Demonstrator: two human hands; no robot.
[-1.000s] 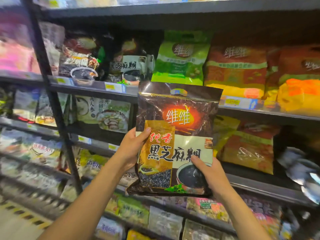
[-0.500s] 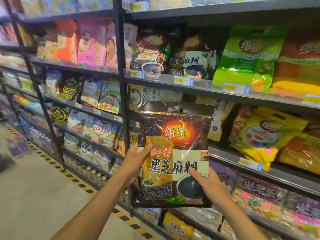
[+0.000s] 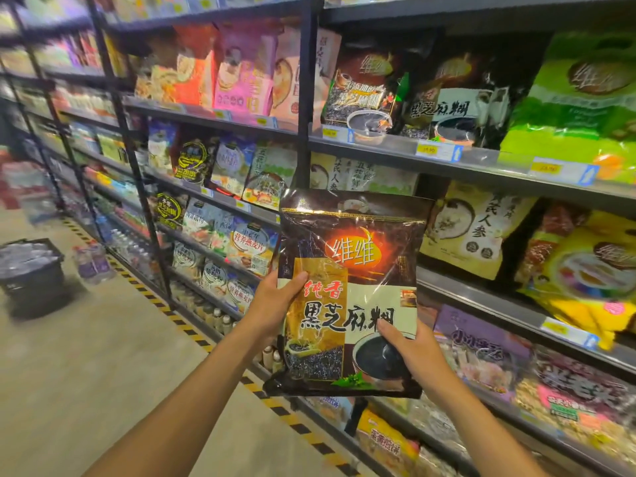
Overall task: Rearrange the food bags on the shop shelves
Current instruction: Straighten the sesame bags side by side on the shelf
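One dark bag [image 3: 358, 256] is held upright mid-picture, in front of the shelves [image 3: 389, 151]. Two hands grasp it, thumbs on its front: the left hand [image 3: 275, 304] at its 9 o'clock edge, the right hand [image 3: 416, 356] at its 4 o'clock corner. Two similar dark bags (lettering blurred) stand shelved at 12 to 1 o'clock: left twin [image 3: 361, 91], right twin [image 3: 461, 101].

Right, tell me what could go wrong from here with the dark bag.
The glossy dark bag is gripped only at its lower half by the left hand and right hand, so it may slip. Matching bags crowd the front edge of the upper shelf; pushing this one in could knock them off.
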